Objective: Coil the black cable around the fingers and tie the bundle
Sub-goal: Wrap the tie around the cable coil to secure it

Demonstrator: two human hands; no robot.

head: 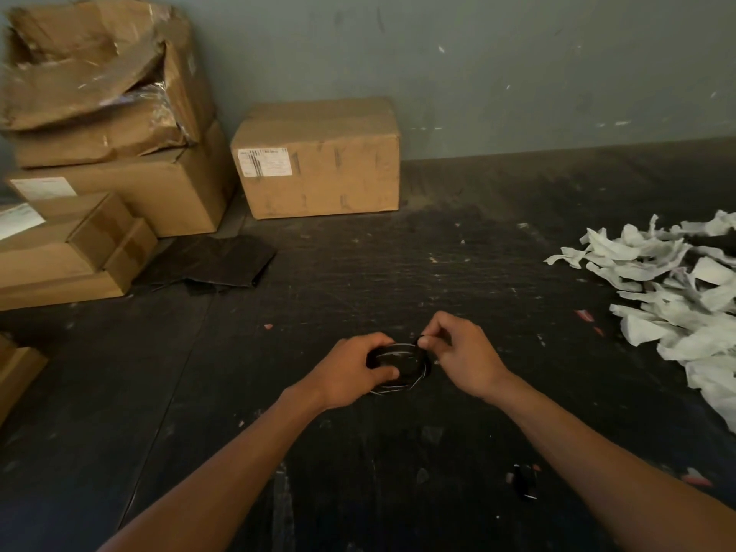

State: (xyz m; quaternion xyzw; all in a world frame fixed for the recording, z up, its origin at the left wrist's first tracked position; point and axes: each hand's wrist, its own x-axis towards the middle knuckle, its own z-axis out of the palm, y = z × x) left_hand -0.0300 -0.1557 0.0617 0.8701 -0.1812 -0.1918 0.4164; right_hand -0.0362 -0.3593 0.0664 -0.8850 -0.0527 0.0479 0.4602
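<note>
Both hands are low centre in the head view, over a dark scuffed floor. The left hand grips the coil of black cable, fingers curled over its far side and thumb pressed on the near side. The coil reads as an oval of several loops, long axis running left to right between the two hands, left end buried in the left grip. Whether loops are actually wound round the fingers can't be told, as the hand hides that part.

The right hand pinches something thin and dark at the coil's upper right end, thumb and forefinger closed on it, other fingers curled. Likely the cable's free end or a tie, too small to say which. So the right hand touches the right end of the coil, the left holds the rest, and the hands are near each other with the exposed loops between them.

Judgement: coiling looks mostly done and this is the tying stage. The next move probably turns on the pinched end going across the coil's short axis, round the middle, so the right hand does the work while the left keeps the loops flat. The risk is loops springing loose if the left grip eases.

Around: boxes against the wall at upper left, and a pile of torn white paper at right, well apart from the hands. A small dark object lies by the right forearm.
</note>
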